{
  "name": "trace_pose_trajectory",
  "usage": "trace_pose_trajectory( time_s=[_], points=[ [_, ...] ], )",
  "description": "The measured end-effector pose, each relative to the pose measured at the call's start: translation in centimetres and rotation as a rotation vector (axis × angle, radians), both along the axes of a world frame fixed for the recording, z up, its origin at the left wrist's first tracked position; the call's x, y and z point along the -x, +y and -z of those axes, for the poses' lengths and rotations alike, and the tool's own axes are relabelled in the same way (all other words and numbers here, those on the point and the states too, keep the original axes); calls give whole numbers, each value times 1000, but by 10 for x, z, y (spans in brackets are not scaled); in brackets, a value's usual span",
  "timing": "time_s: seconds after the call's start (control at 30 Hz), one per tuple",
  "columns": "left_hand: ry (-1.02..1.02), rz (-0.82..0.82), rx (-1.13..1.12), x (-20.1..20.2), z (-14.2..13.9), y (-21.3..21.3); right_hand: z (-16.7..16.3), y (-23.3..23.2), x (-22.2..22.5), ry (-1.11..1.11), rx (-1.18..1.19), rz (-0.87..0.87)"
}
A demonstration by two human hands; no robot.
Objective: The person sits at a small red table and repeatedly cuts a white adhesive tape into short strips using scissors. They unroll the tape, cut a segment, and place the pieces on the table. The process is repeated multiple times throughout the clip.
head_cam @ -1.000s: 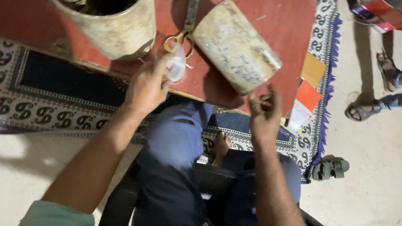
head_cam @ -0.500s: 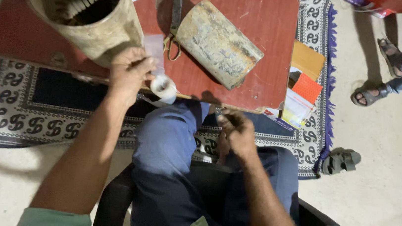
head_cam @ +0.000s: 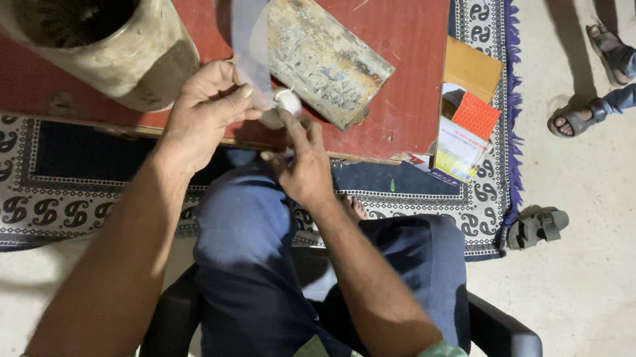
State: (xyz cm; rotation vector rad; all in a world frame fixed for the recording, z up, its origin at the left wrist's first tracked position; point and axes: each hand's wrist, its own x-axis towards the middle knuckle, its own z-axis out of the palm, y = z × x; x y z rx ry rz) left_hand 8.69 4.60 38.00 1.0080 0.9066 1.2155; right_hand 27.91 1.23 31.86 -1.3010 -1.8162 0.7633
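My left hand (head_cam: pixel 203 111) pinches a thin translucent strip (head_cam: pixel 248 37) that rises over the red table (head_cam: pixel 413 23). A small white rounded piece (head_cam: pixel 288 101) sits at the strip's lower end, between both hands. My right hand (head_cam: pixel 300 157) meets it from below, its fingers touching the white piece. Both hands hover at the table's near edge, above my lap. A worn metal cylinder (head_cam: pixel 323 57) lies on its side just behind them.
A big tin container (head_cam: pixel 150 51) full of dark thin sticks stands at the left of the table. Cardboard and coloured packets (head_cam: pixel 465 123) lie on the patterned rug (head_cam: pixel 57 190) to the right. Another person's sandalled feet (head_cam: pixel 585 112) are at the upper right; a loose sandal (head_cam: pixel 537 225) lies nearby.
My right hand rose from my lap to the white piece at the table edge. My left hand lifted the strip upward.
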Motion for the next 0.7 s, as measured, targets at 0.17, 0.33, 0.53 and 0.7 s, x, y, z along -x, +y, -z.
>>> trace_pose_trajectory(
  time_s=[0.17, 0.33, 0.53, 0.7],
  points=[
    [-20, 70, -46, -13, -29, -17, -4, 1, 2, 44, -159, 154],
    [-70, 153, -36, -10, -56, -49, -2, -11, -8, 243, -92, 192],
    [-143, 178, -133, -1, -68, -85, -5, -20, -29, 726, 161, -68],
    [-517, -2, -21, -6, -52, -97, -19, -56, -62, 739, 55, -188]
  ],
)
